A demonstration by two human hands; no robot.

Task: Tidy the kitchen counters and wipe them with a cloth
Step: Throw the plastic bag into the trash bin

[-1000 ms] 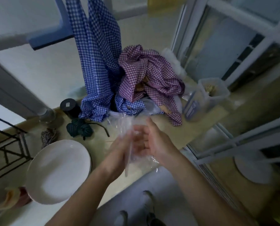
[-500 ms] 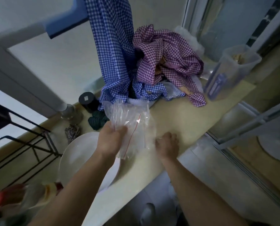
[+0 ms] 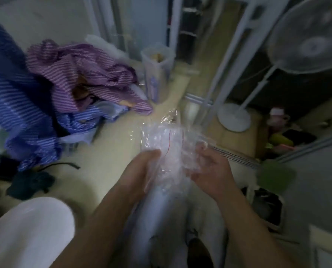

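**Plastic bag (image 3: 169, 147) gripped over the counter's (image 3: 111, 151) near edge**

The clear, crumpled bag, marked with a thin red line, is held between both hands. The left hand (image 3: 140, 171) has its fingers curled round the bag's left side. The right hand (image 3: 209, 171) cups it from below, fingers bent into the film. Blur hides any contents. Farther along, a tall clear container (image 3: 157, 74) holds something tan, just right of a purple checked cloth (image 3: 80, 74).

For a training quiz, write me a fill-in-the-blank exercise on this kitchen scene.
1. The left hand and right hand hold a plastic bag with a thin ____ line.
2. The clear container stands on the counter beside the ____ patterned cloth.
3. The plate at lower left is ____.
Missing words: red, purple, white.
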